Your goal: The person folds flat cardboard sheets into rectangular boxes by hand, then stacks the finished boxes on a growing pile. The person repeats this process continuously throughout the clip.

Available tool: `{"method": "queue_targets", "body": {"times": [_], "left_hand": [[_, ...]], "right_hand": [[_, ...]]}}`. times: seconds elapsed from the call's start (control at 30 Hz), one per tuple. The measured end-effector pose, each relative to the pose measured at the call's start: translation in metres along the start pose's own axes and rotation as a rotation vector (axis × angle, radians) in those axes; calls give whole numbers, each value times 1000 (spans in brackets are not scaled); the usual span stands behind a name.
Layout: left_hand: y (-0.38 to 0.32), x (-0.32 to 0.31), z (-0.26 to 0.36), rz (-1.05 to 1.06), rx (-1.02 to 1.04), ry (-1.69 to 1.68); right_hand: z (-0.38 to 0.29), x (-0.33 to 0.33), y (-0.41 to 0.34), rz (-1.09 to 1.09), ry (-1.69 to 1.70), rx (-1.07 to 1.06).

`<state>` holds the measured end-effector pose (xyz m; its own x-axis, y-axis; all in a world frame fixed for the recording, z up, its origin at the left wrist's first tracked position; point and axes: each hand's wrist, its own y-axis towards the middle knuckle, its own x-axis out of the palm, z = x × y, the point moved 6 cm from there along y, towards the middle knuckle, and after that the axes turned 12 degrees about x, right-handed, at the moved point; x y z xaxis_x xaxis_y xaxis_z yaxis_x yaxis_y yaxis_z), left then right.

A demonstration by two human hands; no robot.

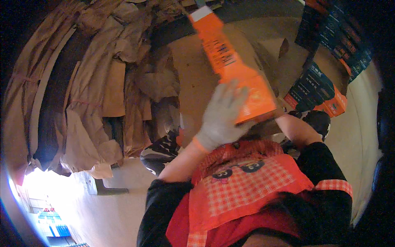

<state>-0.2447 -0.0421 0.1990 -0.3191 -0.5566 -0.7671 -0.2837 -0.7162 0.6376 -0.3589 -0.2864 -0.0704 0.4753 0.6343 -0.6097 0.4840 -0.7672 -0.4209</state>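
A long orange printed cardboard box (240,74) is tilted in front of me, its white end (200,14) pointing up and away. My left hand (223,114), in a whitish knit glove with an orange cuff, lies against the box's near left side, fingers spread over its surface; motion blurs it. My right forearm (296,128) reaches to the near right end of the box, and the right hand itself is hidden behind it. Beneath the box is a large brown cardboard surface (194,80). The red checked apron (247,188) covers my lap.
Bundles wrapped in brown paper (89,80) stand at the left, with dark bristly or strand-like material showing between them. Dark green and orange printed boxes (318,89) are stacked at the right. A grey metal bracket-like foot (101,186) rests on the pale floor (123,210) at lower left.
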Motion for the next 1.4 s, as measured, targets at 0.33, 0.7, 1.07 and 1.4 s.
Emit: {"method": "queue_targets", "body": {"times": [0.33,0.7,1.07,1.4], "left_hand": [[50,64,8,586,26,-130],[32,132,9,397,-399,-372],[1,96,-5,602,-400,-1054],[-77,53,-13,-83,-153,-759]], "right_hand": [[-206,-158,-188,512,67,-899],[-256,-100,-148,116,-807,-798],[-309,-113,-73,-17,488,-219],[-175,-68,27,206,-1178,-739]]}}
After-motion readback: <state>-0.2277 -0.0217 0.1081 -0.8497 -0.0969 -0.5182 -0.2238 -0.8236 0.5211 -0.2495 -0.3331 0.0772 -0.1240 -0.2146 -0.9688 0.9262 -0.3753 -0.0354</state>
